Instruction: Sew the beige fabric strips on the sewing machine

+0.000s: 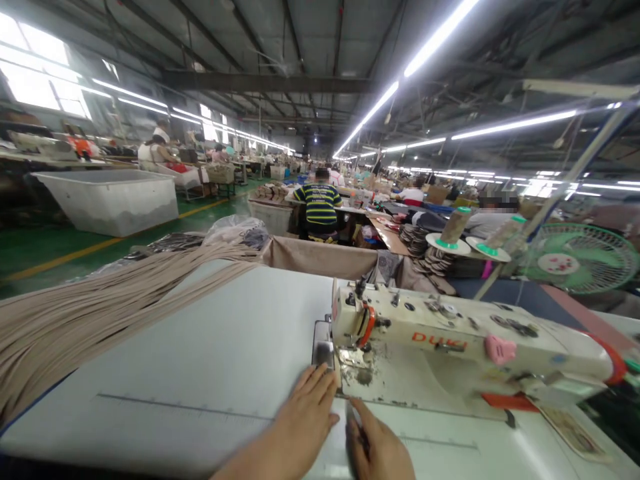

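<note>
1. Desk (pixel 200 360): big white top. It carries the sewing machine, which is my landmark for all below.
2. Sewing machine (pixel 470 347): cream body w/ red lettering, lying across the desk's right half. Needle end faces left, orange lever at that end, pink clip on top.
3. Beige strips (pixel 100 307): long bundle of thin cords, well left of the machine, fanned over the desk's left side and running back toward its far edge.
4. Beige cloth (pixel 320 257): draped on the desk's far edge, just behind the machine's needle end.
5. White bin (pixel 110 200): far left and well behind the machine, on the green floor.
6. Green fan (pixel 583 260): behind the machine's right end.
7. Person in striped shirt (pixel 319 203): seated well behind the machine, back turned to me.
8. Thread cones (pixel 453 230): two on green-rimmed discs, behind the machine's mid part, near the fan.
9. My left hand (pixel 305 417): flat on the desk, fingers (pixel 320 380) stretched out & released, tips just beside the machine's needle area, front-left of it.
10. My right hand (pixel 380 447): in front of the needle area, touching the left hand. Fingers seem to pinch sth dark & thin, can't tell what, nor whether they're really clenched.
</note>
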The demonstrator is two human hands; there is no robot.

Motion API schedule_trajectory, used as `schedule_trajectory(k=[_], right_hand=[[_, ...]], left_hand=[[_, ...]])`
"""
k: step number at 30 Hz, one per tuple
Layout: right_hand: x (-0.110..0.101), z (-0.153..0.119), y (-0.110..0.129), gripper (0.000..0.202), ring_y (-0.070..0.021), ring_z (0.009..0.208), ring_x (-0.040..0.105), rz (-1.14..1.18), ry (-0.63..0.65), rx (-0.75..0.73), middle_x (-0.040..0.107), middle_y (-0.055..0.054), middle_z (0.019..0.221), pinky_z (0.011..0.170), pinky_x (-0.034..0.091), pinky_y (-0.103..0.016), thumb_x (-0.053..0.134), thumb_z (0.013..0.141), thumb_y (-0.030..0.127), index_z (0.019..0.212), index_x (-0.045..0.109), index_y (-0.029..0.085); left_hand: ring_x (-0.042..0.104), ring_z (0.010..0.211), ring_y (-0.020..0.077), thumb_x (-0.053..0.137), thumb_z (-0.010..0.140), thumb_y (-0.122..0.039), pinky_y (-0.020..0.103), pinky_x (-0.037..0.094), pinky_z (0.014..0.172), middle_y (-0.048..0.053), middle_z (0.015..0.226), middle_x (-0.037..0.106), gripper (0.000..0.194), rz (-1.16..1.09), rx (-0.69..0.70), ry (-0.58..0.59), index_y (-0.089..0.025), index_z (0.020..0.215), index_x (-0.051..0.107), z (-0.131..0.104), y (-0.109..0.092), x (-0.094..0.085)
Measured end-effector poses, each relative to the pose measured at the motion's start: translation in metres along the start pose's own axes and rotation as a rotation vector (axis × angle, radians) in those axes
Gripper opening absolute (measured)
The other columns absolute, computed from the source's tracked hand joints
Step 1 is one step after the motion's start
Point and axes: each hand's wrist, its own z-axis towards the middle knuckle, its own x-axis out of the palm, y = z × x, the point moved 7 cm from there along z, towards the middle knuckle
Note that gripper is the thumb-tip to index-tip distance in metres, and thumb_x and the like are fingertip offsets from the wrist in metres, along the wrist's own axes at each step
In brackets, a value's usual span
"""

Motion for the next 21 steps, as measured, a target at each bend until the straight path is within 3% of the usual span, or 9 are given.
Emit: schedule_trajectory(k=[5,12,21], right_hand=[[-0.020,0.000,0.004,0.032,-0.0198,0.082,0.076,-0.132,-0.170,-0.148,0.081,-0.007,0.095,0.073,0.058,-0.027,0.047,0.091,0.014,0.118,0.064,0.021],[-0.023,-0.002,0.014,0.027,-0.0205,0.080,0.073,-0.149,-0.191,-0.159,0.077,-0.005,0.089,0.070,0.056,-0.029,0.047,0.093,0.015,0.116,0.059,0.023],[-0.019,-0.007,0.010,0.030,-0.0199,0.079,0.071,-0.146,-0.192,-0.158,0.074,-0.004,0.088,0.071,0.053,-0.029,0.049,0.091,0.012,0.118,0.059,0.021]], left_hand=[[0.032,0.155,0.0291,0.048,0.105,-0.034,0.054,0.030,0.127,0.009,0.163,0.043,0.058,0.010,-0.016,0.071,-0.019,0.158,0.035,0.010,-0.001,-0.011],[0.035,0.153,0.0279,0.042,0.107,-0.036,0.057,0.026,0.127,0.009,0.159,0.050,0.050,-0.016,-0.064,0.055,-0.023,0.154,0.042,0.025,0.013,-0.012],[0.030,0.155,0.0291,0.048,0.104,-0.030,0.062,0.022,0.127,0.006,0.156,0.052,0.046,-0.102,-0.153,0.139,-0.024,0.150,0.046,0.036,0.020,-0.017]])
